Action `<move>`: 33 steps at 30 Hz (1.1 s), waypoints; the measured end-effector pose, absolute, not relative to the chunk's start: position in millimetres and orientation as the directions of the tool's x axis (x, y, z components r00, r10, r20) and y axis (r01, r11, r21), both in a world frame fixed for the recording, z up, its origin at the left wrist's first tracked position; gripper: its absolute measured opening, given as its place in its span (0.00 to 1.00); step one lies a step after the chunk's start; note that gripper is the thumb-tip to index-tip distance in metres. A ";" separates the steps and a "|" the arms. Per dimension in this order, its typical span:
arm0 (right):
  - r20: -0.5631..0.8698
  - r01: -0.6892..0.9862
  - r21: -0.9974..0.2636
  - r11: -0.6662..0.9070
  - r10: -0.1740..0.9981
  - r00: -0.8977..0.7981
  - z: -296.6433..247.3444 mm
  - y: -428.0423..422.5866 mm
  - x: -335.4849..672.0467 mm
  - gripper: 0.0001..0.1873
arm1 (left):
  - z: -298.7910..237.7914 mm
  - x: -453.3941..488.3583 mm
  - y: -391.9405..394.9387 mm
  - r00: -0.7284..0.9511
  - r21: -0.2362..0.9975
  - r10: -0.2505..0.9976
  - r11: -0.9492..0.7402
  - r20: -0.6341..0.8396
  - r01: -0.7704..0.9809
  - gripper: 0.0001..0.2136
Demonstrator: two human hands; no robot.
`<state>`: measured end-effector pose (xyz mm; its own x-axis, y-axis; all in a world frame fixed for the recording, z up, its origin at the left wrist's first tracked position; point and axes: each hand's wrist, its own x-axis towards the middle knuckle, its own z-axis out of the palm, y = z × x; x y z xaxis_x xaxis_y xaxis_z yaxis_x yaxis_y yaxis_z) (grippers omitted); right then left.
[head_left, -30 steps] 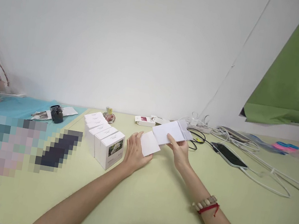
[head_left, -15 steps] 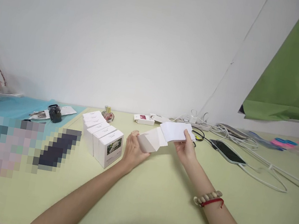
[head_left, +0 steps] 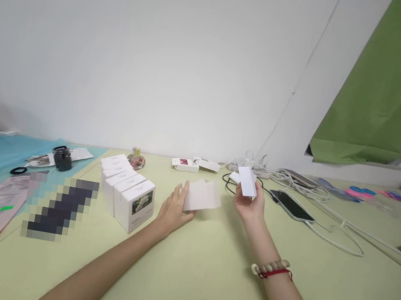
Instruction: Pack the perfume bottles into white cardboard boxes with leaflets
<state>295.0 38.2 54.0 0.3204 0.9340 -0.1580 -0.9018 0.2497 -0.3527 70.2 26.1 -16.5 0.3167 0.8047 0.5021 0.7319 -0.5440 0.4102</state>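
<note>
Pale wall (head_left: 197, 78) rises behind a yellow-green tabletop (head_left: 169, 293), with a green curtain (head_left: 378, 98) at the upper right and blue sheeting (head_left: 47, 146) along the left. Both your bare hands reach forward over the middle of the table. Your left hand (head_left: 173, 213) holds a white card sleeve (head_left: 203, 196) by its near-left end, fingers along the upper side and thumb by the lower corner; whether the sleeve touches the table, you cannot tell. Your right hand (head_left: 251, 204), well apart from the left, pinches a smaller folded white card (head_left: 247, 181) between thumb and fingers, with its lower end in your grip and its upper end tilted away.

Just left of your left hand, white boxes (head_left: 113, 175) stand upright in a row, the nearest showing a flower photo (head_left: 142, 204). To your right lie a phone (head_left: 293, 206) and tangled white cables (head_left: 347, 236).

Both card pieces look light, smooth and rather stiff, though likely to crease or dent if squeezed. They should handle best by their edges, thumb and fingers on flat panels, with only gentle pressure near the folds.
</note>
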 end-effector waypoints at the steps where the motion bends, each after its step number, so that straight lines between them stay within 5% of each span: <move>1: -0.125 -0.903 -0.338 0.264 0.939 0.321 56.0 37.5 298.8 0.10 | -17.0 72.8 27.0 0.358 0.367 0.802 -0.552 0.478 0.749 0.33; 6: 0.034 -0.901 -0.304 0.310 0.949 0.315 64.0 32.1 308.4 0.10 | -21.4 106.4 31.2 0.446 0.266 0.776 -0.591 0.446 0.761 0.25; 12: 0.035 -0.893 -0.379 0.243 0.968 0.249 61.5 33.2 305.5 0.11 | -36.1 167.1 45.2 0.368 0.530 0.768 -0.632 0.523 0.565 0.30; 15: 0.018 -0.887 -0.402 0.229 0.970 0.242 58.8 34.4 302.3 0.09 | -31.4 171.2 66.6 0.341 0.493 0.683 -0.715 0.646 0.496 0.30; 18: -0.013 -0.873 -0.435 0.220 0.968 0.251 59.5 31.6 294.4 0.07 | -20.5 156.5 96.2 0.106 0.550 0.773 -0.532 0.625 0.643 0.24; 24: -0.236 -0.882 -0.469 0.041 0.957 0.170 64.1 16.5 255.4 0.05 | -16.9 126.8 147.1 -0.369 0.745 0.830 -0.082 0.419 0.662 0.19; 28: -0.286 -0.880 -0.463 -0.106 0.958 0.034 66.8 6.3 235.6 0.05 | -20.2 123.1 164.1 -0.424 0.730 0.825 0.020 0.374 0.683 0.16; 33: -0.227 -0.870 -0.486 -0.087 0.973 0.030 72.8 2.2 236.4 0.06 | -22.1 119.9 184.5 -0.401 0.687 0.839 0.044 0.369 0.725 0.18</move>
<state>236.4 2.2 72.8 0.0297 0.9734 -0.2273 -0.8698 -0.0869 -0.4857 119.9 184.5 -22.1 -0.4007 0.8385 0.3692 0.7251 0.0439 0.6872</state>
